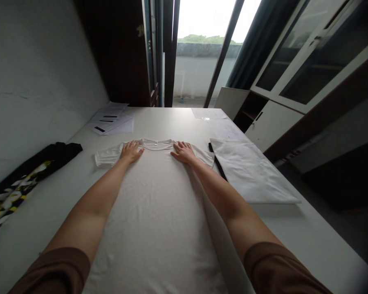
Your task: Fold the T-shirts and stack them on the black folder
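Note:
A white T-shirt (159, 204) lies spread out on the table, its collar at the far end and its body running toward me. My left hand (131, 152) rests flat on the left shoulder beside the collar, fingers stretched out. On the other shoulder, my right hand (183, 152) also lies flat with its fingers apart. Both short sleeves stick out past my hands, the right one partly behind my forearm. Neither hand grips the cloth. The shirt's hem is out of view at the bottom.
Folded white cloth (251, 171) with a black edge lies to the right. A black patterned garment (27, 175) lies along the left wall. Papers (113, 118) and more sheets (216, 122) sit at the far end of the white table (162, 120). Cabinets (294, 73) stand at right.

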Demonstrator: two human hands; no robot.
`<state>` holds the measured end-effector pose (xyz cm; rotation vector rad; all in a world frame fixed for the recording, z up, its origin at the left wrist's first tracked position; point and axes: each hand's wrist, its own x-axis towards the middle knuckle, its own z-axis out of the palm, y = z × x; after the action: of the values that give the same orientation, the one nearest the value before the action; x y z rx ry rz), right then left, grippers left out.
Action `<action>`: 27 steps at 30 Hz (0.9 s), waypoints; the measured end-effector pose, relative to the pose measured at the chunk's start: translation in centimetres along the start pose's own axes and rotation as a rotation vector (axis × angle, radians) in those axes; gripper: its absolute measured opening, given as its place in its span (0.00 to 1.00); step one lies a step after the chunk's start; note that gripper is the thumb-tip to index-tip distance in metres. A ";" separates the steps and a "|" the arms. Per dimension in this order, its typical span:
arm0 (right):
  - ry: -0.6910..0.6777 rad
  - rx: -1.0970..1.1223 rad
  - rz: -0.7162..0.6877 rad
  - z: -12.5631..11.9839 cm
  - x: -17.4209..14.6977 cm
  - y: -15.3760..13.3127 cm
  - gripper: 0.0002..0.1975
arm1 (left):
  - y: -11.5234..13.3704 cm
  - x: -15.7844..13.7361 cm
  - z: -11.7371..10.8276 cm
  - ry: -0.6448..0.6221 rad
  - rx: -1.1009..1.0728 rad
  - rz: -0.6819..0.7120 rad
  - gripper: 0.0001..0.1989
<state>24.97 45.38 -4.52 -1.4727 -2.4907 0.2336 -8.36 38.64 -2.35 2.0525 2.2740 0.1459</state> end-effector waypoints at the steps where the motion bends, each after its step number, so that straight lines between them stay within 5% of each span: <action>1: -0.008 0.002 0.006 -0.1 0.0 0.4 0.37 | -0.5 0.0 -0.3 -0.003 0.004 -0.023 0.37; 5: 0.036 -0.014 0.042 -1.5 -1.0 3.0 0.30 | -1.3 -1.0 -1.8 0.000 0.051 -0.079 0.37; 8: 0.146 -0.090 0.103 -3.8 -2.9 6.4 0.23 | 0.9 -3.2 -2.6 0.037 0.081 0.051 0.33; 12: 0.176 -0.248 0.270 -6.6 -6.1 10.2 0.17 | 8.4 -10.0 -2.7 0.033 0.003 0.491 0.28; 16: 0.167 -0.353 0.210 -7.4 -8.4 10.7 0.15 | 17.5 -20.7 -2.4 -0.071 -0.159 1.123 0.25; 19: 0.180 -0.332 0.222 -7.2 -9.0 10.2 0.13 | 22.1 -28.0 -2.2 -0.089 -0.192 1.471 0.23; 23: 0.173 -0.275 0.248 -7.3 -8.7 9.6 0.09 | 24.5 -33.2 -2.5 -0.026 -0.219 1.711 0.16; 27: 0.227 -0.148 0.286 -8.4 -7.8 9.0 0.09 | 25.3 -34.8 -3.1 0.014 -0.208 1.731 0.14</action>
<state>38.49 42.97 0.26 -1.8027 -2.1552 -0.0688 19.88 6.49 3.47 3.0246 -0.1079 0.4002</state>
